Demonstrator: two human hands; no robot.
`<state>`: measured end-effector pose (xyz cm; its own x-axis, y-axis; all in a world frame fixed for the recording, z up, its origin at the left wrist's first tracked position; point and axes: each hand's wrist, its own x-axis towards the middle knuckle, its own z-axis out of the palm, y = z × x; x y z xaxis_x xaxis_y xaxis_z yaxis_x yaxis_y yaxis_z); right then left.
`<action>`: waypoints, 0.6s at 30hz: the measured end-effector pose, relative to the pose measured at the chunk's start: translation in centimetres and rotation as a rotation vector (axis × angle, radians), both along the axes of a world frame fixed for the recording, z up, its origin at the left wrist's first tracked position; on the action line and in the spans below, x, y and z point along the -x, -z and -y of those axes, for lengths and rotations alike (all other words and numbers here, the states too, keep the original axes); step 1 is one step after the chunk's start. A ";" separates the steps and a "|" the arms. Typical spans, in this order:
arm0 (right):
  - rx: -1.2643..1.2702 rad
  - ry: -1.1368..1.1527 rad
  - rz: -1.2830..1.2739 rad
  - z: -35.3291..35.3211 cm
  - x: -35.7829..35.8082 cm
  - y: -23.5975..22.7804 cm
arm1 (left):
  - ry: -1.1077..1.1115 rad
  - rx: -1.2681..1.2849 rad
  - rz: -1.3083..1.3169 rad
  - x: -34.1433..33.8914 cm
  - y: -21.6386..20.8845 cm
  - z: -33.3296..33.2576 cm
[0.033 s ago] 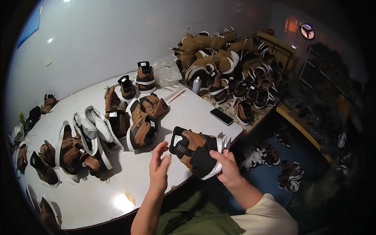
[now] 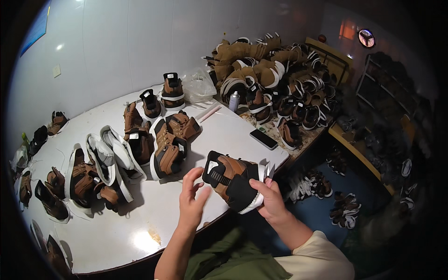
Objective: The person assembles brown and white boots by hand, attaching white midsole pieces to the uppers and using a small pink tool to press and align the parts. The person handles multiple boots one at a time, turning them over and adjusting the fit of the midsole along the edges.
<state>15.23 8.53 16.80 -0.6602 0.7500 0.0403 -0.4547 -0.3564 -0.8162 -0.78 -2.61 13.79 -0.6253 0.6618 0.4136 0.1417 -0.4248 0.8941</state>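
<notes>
My right hand (image 2: 271,199) grips a brown and black shoe upper (image 2: 229,181) with a white edge, thumb across its black end. Pale pointed tips (image 2: 269,169), perhaps of a small cutting tool, stick out above that hand; I cannot make out how they are held. My left hand (image 2: 192,198) is just left of the upper's black collar, its fingers apart and slightly bent, with nothing in it. On the white table beyond lies a brown shoe upper with a white edge (image 2: 164,151), nearest to my left hand.
More brown uppers (image 2: 81,179) and white-lined ones (image 2: 109,154) stand across the table (image 2: 186,233). At its right are a phone (image 2: 263,139), a spray can (image 2: 234,101) and a big heap of uppers (image 2: 254,70). Several bundles (image 2: 345,209) lie on the blue floor.
The fingers of my left hand have bent a little and moved slightly toward the collar of the upper. My right hand keeps its grip.
</notes>
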 end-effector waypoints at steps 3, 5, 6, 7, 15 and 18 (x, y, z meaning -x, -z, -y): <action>-0.019 0.006 0.016 -0.6 0.1 0.6 | 0.048 0.053 -0.103 -0.2 -1.4 -1.0; -0.018 -0.004 0.031 -0.4 0.1 0.6 | 0.123 0.029 0.065 0.6 -0.6 -1.8; -0.041 -0.002 0.039 -0.5 0.2 0.9 | 0.165 0.006 0.132 1.1 -0.2 -2.1; -0.065 0.001 0.046 -0.4 0.2 1.3 | 0.207 -0.019 0.198 1.4 0.0 -2.2; -0.160 0.029 0.077 -0.1 0.6 1.3 | 0.286 -0.061 0.371 2.0 0.6 -3.2; -0.137 0.038 0.098 0.0 0.8 1.1 | 0.281 -0.066 0.383 2.0 0.5 -3.3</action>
<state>14.41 8.50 15.69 -0.6376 0.7661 0.0808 -0.3817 -0.2230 -0.8970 -2.78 0.64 13.30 -0.5415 0.8071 0.2354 -0.3207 -0.4571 0.8295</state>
